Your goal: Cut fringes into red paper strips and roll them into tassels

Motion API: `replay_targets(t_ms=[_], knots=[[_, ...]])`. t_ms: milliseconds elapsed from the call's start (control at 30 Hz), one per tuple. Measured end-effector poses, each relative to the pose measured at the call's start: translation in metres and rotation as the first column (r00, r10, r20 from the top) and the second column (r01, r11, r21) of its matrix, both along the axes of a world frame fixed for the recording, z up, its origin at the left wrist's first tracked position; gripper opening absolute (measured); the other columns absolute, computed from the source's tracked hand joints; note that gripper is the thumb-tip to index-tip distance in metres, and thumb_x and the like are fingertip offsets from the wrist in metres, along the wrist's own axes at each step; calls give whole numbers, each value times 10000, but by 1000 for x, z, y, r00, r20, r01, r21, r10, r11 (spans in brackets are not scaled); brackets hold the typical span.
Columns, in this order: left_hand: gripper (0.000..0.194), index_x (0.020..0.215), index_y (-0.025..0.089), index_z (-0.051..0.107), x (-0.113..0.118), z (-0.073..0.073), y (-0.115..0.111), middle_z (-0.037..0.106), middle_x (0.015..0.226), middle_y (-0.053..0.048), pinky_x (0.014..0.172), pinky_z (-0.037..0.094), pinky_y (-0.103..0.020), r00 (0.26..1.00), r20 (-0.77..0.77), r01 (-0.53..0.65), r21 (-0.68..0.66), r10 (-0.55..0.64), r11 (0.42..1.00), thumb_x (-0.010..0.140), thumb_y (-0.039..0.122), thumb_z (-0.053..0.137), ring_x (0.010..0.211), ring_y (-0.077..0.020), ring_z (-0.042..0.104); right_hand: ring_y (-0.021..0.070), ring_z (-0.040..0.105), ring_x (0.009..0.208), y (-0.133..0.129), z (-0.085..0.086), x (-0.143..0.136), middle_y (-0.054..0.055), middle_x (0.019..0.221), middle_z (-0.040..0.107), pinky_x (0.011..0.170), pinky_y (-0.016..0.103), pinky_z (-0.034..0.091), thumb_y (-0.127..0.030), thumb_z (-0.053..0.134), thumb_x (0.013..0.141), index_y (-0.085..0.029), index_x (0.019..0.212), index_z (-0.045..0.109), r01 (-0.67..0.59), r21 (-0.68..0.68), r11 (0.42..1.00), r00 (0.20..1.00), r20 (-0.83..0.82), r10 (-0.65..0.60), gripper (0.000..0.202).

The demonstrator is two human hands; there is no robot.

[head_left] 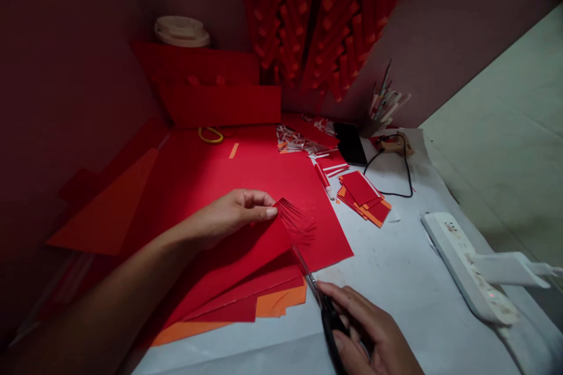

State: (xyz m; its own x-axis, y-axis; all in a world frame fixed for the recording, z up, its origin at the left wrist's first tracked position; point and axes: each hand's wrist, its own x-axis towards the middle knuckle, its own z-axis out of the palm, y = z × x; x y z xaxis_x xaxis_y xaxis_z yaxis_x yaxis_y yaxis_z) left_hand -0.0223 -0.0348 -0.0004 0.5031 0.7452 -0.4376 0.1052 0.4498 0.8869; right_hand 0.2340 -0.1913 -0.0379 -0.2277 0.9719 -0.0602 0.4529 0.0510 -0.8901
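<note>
My left hand [250, 209] pinches the top corner of a red paper sheet [237, 266], beside a fan of thin cut strips [298, 221]. Below and to the right, my right hand [363, 325] is wrapped round the black handles of a pair of scissors [328, 316]. The blades point up and left and meet the sheet's right edge just under the strips. More red sheets and orange paper [281, 300] lie beneath the held sheet, on top of a large red sheet [325, 240].
A white power strip [466, 269] with a plug lies at the right. Small red and orange cards [365, 196], a red marker [323, 179], paper scraps [292, 139], a black phone [350, 143] and a pen holder [373, 123] stand further back. Yellow-handled scissors [211, 136] lie behind.
</note>
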Motion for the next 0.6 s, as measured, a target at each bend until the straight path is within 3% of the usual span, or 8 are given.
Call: replay_targets(t_ms=[300, 500, 600], knots=[[266, 774, 168, 618, 1, -2, -1, 556, 671, 44, 581, 309, -221, 999, -24, 26, 28, -25, 999, 793, 406, 736, 576, -85, 427, 136, 592, 499, -1, -5, -2, 52, 797, 676, 364, 170, 456, -217, 582, 800, -256, 1252, 665, 8, -31, 999, 998, -67, -10, 462], [288, 787, 163, 641, 5, -2, -3, 577, 688, 39, 605, 314, -230, 998, -30, 56, 5, -56, 998, 776, 432, 745, 596, -91, 441, 172, 639, 587, -4, -10, -4, 62, 863, 694, 473, 219, 531, -225, 577, 804, -273, 1263, 656, 29, -88, 996, 993, -110, -39, 468], [291, 791, 162, 640, 6, -2, -4, 574, 693, 41, 612, 314, -229, 997, -32, 65, -3, -65, 998, 778, 434, 743, 600, -89, 436, 163, 627, 572, -4, -9, -4, 61, 853, 691, 442, 200, 510, -220, 573, 806, -269, 1259, 657, 26, -88, 996, 994, -102, -35, 463]])
